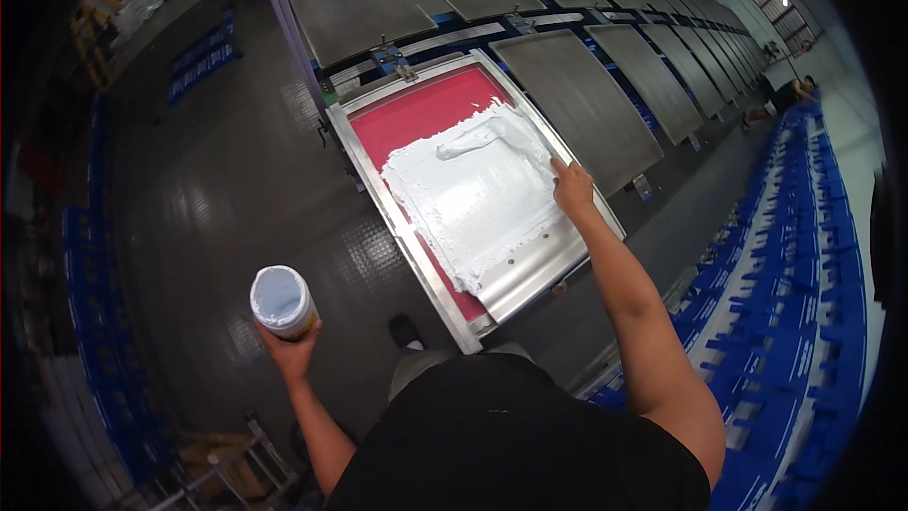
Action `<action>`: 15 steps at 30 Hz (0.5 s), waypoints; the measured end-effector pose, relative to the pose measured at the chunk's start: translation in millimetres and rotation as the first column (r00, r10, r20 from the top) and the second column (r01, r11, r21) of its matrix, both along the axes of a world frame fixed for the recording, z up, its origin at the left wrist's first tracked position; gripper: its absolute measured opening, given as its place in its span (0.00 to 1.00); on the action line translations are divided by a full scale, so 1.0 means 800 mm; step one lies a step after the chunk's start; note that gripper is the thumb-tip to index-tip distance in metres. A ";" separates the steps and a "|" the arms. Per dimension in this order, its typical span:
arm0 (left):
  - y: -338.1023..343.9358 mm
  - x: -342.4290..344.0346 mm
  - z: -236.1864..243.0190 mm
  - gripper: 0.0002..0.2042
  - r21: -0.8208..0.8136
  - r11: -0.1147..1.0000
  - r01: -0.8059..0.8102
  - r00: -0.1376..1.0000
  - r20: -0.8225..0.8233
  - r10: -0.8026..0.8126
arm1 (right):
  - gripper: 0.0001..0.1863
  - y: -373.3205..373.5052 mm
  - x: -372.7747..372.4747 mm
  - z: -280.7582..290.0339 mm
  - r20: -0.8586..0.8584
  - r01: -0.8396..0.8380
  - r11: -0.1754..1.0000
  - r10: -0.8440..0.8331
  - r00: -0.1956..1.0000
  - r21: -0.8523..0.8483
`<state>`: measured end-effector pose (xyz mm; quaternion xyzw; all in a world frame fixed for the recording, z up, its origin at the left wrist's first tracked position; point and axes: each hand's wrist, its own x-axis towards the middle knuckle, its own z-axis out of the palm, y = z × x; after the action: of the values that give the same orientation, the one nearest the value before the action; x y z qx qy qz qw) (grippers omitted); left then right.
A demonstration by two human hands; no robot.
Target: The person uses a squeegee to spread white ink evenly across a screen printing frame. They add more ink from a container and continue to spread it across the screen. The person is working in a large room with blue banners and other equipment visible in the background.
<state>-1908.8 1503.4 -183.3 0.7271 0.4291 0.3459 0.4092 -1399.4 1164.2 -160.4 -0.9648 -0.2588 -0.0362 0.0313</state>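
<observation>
My left hand (pixel 291 350) is wrapped round a white tub (pixel 284 301) and holds it out to the left, its open mouth tilted up. Pale ink coats the inside of the tub. A screen printing frame (pixel 402 230) with a red mesh (pixel 426 114) lies in front of me. Thick white ink (pixel 473 199) covers most of the mesh, with a raised ridge across its far part. At the frame's right side, my right hand (pixel 573 191) is closed at the edge of the ink. What its fingers grip is hidden.
Grey flat pallets (pixel 567 95) run in two rows away to the far right. Blue racks or crates (pixel 785 322) line the right side, with more blue panels (pixel 95 303) at the left. Another person (pixel 793 99) is far off at the right. Dark floor (pixel 218 189) lies left of the frame.
</observation>
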 end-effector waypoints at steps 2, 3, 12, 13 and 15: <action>0.025 -0.002 0.005 0.56 -0.021 0.999 0.046 0.999 0.011 -0.046 | 0.22 -0.004 0.002 -0.004 -0.045 0.149 0.988 -0.147 0.988 0.037; 0.037 -0.004 0.009 0.55 -0.032 0.997 0.069 0.998 0.008 -0.069 | 0.21 -0.001 -0.001 -0.005 -0.161 0.229 0.971 -0.217 0.963 0.061; 0.094 -0.045 0.000 0.55 -0.031 0.994 0.105 0.994 0.015 -0.104 | 0.24 0.093 -0.150 -0.023 -0.496 0.187 0.931 -0.007 0.868 0.313; 0.095 -0.048 -0.001 0.55 -0.054 0.994 0.095 0.995 0.026 -0.093 | 0.24 0.105 -0.169 -0.015 -0.489 0.155 0.948 0.002 0.872 0.280; 0.095 -0.049 0.000 0.55 -0.101 0.992 0.081 0.996 0.043 -0.077 | 0.24 0.124 -0.200 0.001 -0.458 0.070 0.974 0.037 0.888 0.215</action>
<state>-1948.3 1579.4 -183.7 0.7146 0.4091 0.3213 0.4677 -1559.8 1263.6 -159.6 -0.9383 -0.2299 0.1632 0.2003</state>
